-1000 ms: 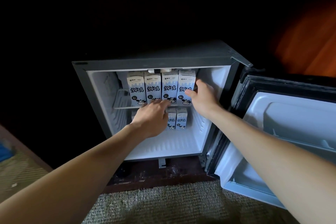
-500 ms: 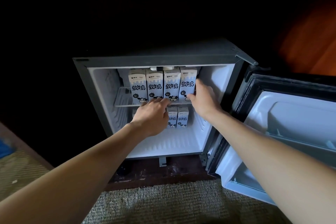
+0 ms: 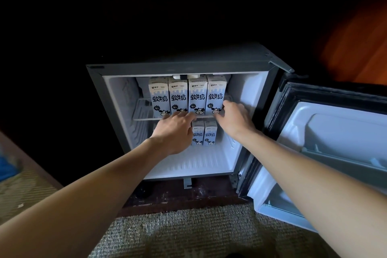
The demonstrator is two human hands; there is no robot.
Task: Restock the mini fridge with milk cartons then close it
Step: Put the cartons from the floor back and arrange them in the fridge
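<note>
the dark grey mini fridge (image 3: pixel 182 65) with a white interior stands open. its door (image 3: pixel 335 132) is swung out to the right and shows its white inner liner.

upper level: four upright blue-and-white milk cartons (image 3: pixel 178 98) with a cartoon cow print stand side by side, touching, on the white wire shelf (image 3: pixel 142 111). the row sits right of centre, so part of the shelf is bare on the left.

lower level: two blue-and-white cartons of the same print (image 3: pixel 204 134) stand upright at the back of the fridge floor, touching each other. anything further left is hidden behind the left hand.

left hand (image 3: pixel 174 134): palm down, fingers extended. the fingertips reach the front edge of the shelf below the second and third cartons. it grasps nothing.

right hand (image 3: pixel 235 121): placed at the lower right corner of the rightmost carton (image 3: pixel 215 94). one finger lies against the carton's right edge and the thumb runs along its base at the shelf edge. whether this hand pinches the carton or only presses it cannot be told.

the fridge rests on a dark wooden ledge (image 3: pixel 188 195). a grey woven carpet (image 3: pixel 188 232) lies in front of it.
</note>
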